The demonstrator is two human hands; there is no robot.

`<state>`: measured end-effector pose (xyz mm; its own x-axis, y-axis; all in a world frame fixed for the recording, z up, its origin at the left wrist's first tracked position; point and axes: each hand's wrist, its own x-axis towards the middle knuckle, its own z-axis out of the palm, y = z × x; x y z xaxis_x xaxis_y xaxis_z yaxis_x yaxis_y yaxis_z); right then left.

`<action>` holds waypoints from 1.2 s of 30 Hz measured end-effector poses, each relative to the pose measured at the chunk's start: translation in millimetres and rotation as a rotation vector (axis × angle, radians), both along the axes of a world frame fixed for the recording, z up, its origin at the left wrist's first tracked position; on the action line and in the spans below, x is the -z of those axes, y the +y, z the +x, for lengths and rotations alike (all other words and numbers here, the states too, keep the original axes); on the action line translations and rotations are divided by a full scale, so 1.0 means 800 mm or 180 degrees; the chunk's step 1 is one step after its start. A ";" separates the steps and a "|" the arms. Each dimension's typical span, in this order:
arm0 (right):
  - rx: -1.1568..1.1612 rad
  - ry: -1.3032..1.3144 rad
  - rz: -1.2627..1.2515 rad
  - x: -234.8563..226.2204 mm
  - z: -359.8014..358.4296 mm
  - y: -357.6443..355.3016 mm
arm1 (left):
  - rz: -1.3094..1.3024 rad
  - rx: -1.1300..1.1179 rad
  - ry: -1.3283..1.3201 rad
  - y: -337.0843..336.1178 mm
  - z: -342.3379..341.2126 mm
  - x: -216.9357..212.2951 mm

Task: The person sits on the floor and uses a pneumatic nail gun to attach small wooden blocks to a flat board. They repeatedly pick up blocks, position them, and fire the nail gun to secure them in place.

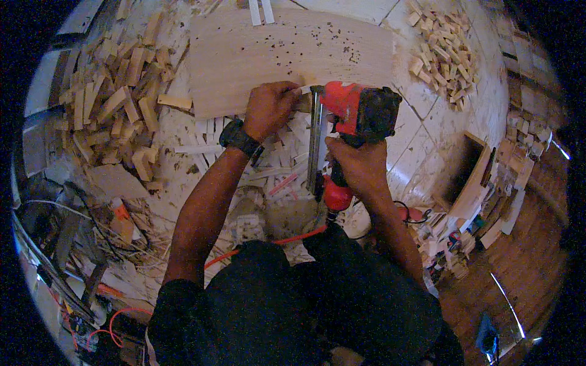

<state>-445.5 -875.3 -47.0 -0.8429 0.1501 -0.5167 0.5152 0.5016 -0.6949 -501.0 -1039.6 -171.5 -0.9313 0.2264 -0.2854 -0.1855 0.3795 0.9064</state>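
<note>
In my right hand [361, 166] is a red and black nail gun [343, 105], held by its handle, with its long magazine pointing back toward me and its nose to the left. My left hand [271, 110], wearing a dark wristwatch [240, 139], has its fingers pinched on a small pale strip [305, 89] right at the nail gun's nose. Both meet at the near edge of a light wooden board [226, 58], which lies flat with small dark bits scattered over it. Where the nose touches is too small to make out.
A heap of wood blocks [131, 104] lies left, a smaller heap [448, 58] far right. Loose white strips [207, 149] litter the floor before the board; two more strips [261, 11] rest at its far edge. An orange air hose [299, 236] crosses near my legs.
</note>
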 end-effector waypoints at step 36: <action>-0.0534 0.0421 0.0319 -0.002 -0.013 -0.018 | 0.0004 0.0066 0.0146 0.004 -0.004 0.007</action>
<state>-455.5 -889.6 -45.2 -0.9198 0.0473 -0.3896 0.3266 0.6425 -0.6932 -504.1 -1036.2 -177.1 -0.9384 0.2462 -0.2423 -0.1359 0.3818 0.9142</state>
